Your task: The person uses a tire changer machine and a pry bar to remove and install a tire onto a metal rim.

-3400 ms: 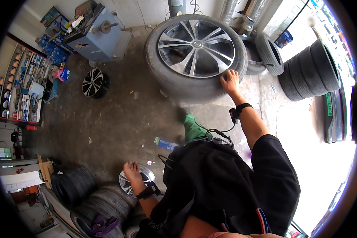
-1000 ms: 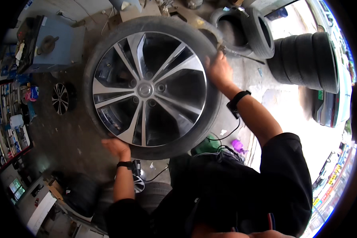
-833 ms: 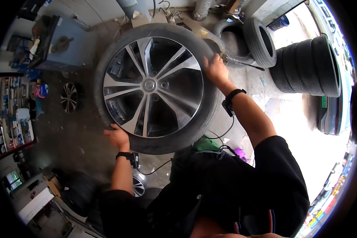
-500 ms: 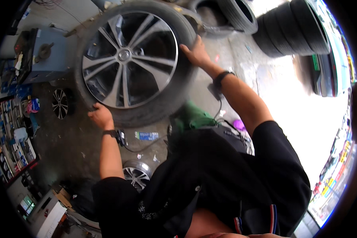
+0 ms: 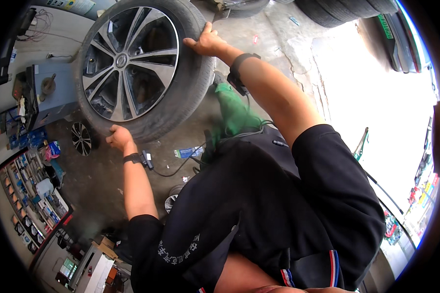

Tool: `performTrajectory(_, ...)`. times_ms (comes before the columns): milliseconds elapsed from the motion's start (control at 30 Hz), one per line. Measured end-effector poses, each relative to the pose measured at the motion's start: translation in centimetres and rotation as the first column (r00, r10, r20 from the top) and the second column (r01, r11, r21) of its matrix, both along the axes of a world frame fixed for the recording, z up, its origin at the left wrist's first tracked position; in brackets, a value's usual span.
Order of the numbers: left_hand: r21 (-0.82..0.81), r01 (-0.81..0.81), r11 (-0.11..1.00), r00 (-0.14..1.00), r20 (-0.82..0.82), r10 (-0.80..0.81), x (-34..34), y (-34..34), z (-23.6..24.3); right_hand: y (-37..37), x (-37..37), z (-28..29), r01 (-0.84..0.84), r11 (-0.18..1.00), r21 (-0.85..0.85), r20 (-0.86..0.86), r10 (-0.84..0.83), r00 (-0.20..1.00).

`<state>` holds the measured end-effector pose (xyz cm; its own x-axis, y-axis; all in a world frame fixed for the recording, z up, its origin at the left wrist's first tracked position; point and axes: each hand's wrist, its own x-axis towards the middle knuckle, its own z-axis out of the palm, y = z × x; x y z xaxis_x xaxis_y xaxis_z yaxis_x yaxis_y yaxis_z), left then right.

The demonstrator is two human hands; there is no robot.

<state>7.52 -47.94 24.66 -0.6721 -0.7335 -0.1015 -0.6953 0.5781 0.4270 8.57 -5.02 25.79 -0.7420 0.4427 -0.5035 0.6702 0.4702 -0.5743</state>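
A car wheel (image 5: 164, 110), a black tyre on a dark rim with silver split spokes, is held up tilted in front of me between both hands. My left hand (image 5: 120, 138) grips the tyre at its lower edge, thumb on the near sidewall and the other fingers partly hidden. On the upper right of the tyre, my right hand (image 5: 207, 41) is clasped over the tread with its thumb toward the sidewall. Each wrist wears a black band with a small device, and a cable runs from the left one.
A blue-grey machine (image 5: 56, 90) stands at the left, with another alloy wheel (image 5: 81, 138) on the floor beside it. Stacked black tyres (image 5: 340, 10) and a parked car (image 5: 398, 39) are at the upper right. A blue-and-white packet (image 5: 188, 152) lies on the floor near my legs.
The wheel has moved left in the picture with both hands on it, and my view has turned. The tyre stack and car have shifted upward in the picture.
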Motion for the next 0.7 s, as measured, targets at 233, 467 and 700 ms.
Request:
performTrajectory(233, 0.064, -0.004, 0.998, 0.997, -0.077, 0.009, 2.2, -0.2, -1.4, -0.1, -0.1, -0.7, -0.022, 1.000, 0.021, -0.050, 0.023, 0.998)
performTrajectory(467, 0.109, 0.075, 0.991, 0.985, -0.162, -0.057, 6.5, 1.7, -1.1, 0.5, 2.2, -2.3, -0.074, 0.995, -0.070, -0.079, 0.068, 0.995)
performTrajectory(700, 0.013, 0.255, 0.967, 0.939, -0.243, -0.244, 8.6, -0.9, -2.8, 3.2, 3.1, 0.6, -0.176, 0.952, -0.250, 0.012, 0.185, 0.983)
